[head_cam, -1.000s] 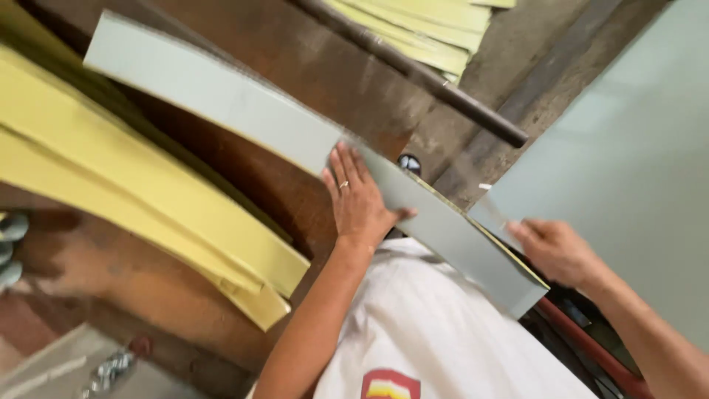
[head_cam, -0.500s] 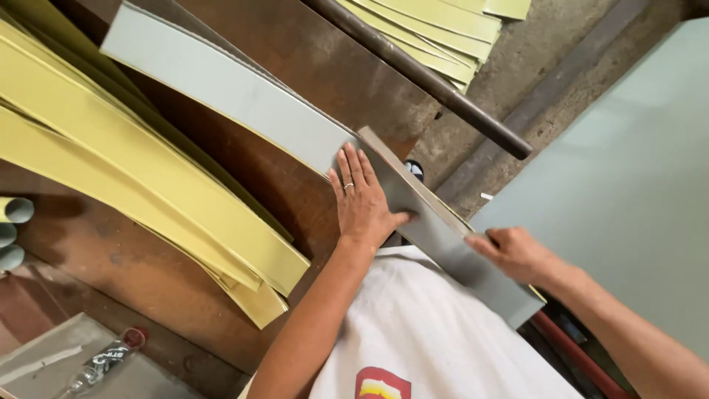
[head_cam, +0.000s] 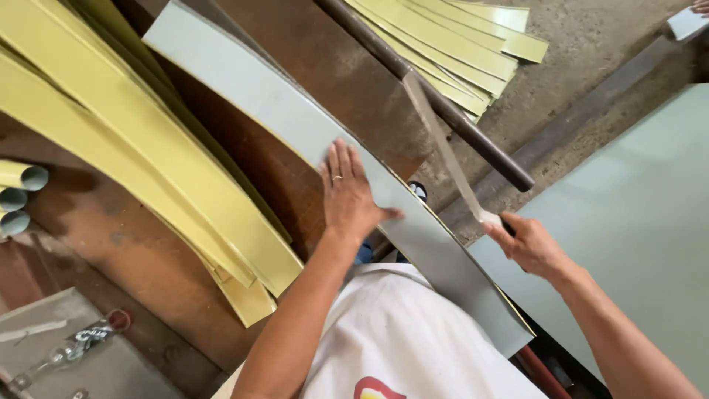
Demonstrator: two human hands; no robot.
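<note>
A long pale grey-green sheet strip [head_cam: 251, 96] lies slanted across the rusty brown table [head_cam: 111, 251], its near end over my white shirt. My left hand [head_cam: 347, 192], with a ring on one finger, presses flat on the middle of this strip, fingers spread. To the right, my right hand [head_cam: 528, 244] pinches the lower end of a thin, narrow translucent strip [head_cam: 443, 148]. That thin strip rises from my fingers toward the dark round bar [head_cam: 436, 96].
Curved yellow strips [head_cam: 133, 162] are piled on the table at left, and more flat yellow strips [head_cam: 450, 44] lie beyond the bar. A large pale sheet [head_cam: 635, 222] fills the right. Tube ends [head_cam: 18, 196] and a plastic bottle [head_cam: 74, 347] sit far left.
My right hand has left the strip's near end and moved right and up, drawing a thin narrow strip away from its edge. My left hand stays pressed on the wide strip.
</note>
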